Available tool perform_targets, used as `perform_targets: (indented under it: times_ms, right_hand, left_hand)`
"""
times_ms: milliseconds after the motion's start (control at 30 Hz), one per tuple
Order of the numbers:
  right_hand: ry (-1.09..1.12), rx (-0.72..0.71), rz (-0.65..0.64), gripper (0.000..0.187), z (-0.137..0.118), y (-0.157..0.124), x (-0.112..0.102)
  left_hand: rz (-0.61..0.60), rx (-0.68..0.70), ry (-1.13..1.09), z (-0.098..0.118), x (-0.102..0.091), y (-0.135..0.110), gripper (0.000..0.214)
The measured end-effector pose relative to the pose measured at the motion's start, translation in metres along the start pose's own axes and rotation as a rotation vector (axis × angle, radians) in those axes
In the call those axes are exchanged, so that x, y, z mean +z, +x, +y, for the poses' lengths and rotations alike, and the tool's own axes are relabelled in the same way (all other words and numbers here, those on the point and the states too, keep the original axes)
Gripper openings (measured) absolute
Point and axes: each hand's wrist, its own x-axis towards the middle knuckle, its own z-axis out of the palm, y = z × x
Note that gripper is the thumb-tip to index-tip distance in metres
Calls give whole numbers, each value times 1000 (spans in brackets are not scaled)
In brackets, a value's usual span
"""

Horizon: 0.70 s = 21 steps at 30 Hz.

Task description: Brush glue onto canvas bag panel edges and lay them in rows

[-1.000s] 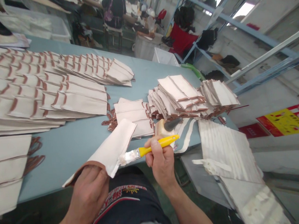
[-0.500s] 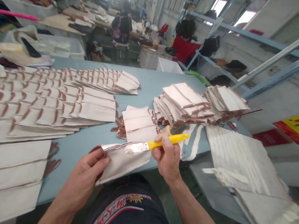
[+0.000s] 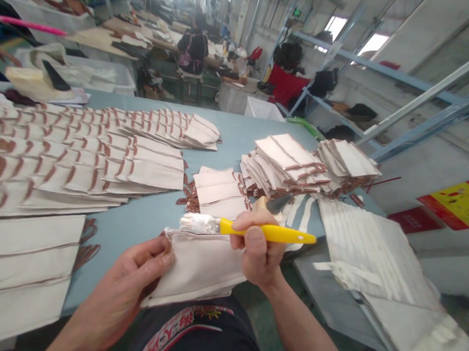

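Holding a cream fabric piece at the near edge of the blue table, half over our lap. Our left hand pinches the piece's left end, thumb and fingertips clamped at the top-left corner. Our right hand is closed around the yellow handle of a brush, thumb on top; the whitish, paste-caked bristles lie along the piece's top edge, touching it, pointing left toward the left hand

Around it:
- just beyond the brush, a small stack of cream pieces with brown trim
- right of that, a taller fanned pile, and a second pile beside it at the table's right end
- far left, long overlapped rows of pieces with brown loops covering most of the table
- near left, large plain cream panels with brown straps poking out at their right edge
- a dark-tipped tool sits just behind our right hand, partly hidden, can't tell what it rests in
- lower right, off the table, a lower surface with white sheets and strips

Background: a person seated at another bench, back to us; blue metal racking on the right
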Motion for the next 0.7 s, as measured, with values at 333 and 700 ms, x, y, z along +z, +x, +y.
perform_targets:
  times_ms: [333, 700]
  right_hand:
    - [-218, -88, -35, 30, -4, -12, 3]
    - [-82, -30, 21, 24, -6, -17, 13]
  left_hand:
    - [-34, 77, 45, -6, -6, 2, 40]
    - [-1, 75, 87, -6, -18, 2, 38]
